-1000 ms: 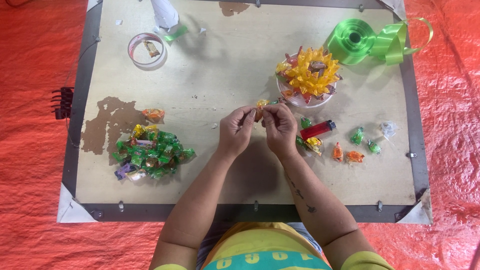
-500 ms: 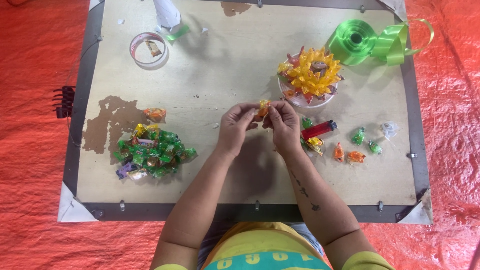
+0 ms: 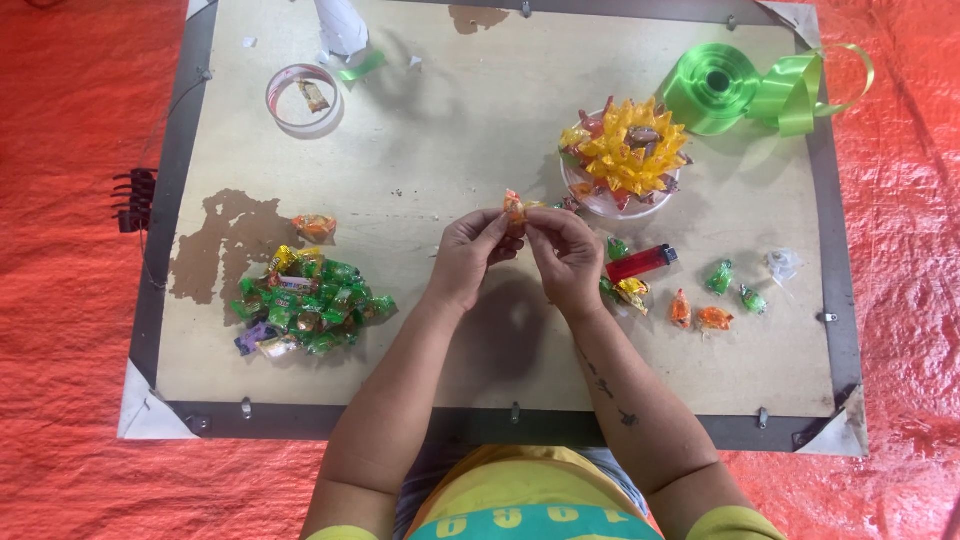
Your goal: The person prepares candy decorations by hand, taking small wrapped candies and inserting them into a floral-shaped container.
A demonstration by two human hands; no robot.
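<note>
Both hands meet above the middle of the board point(image 3: 480, 130), pinching one orange-wrapped candy point(image 3: 514, 207) between them. The left hand point(image 3: 468, 255) closes thumb and fingers on the candy's left end; the right hand point(image 3: 568, 258) closes on its right end. The candy's long axis runs left to right, equally near both hands. The candy pile point(image 3: 305, 302) lies toward the left edge, the red lighter point(image 3: 640, 263) just right of the right hand.

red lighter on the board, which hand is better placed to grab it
Right. The right hand sits just beside the red lighter; the left hand is farther away, and both pinch the orange candy.
</note>
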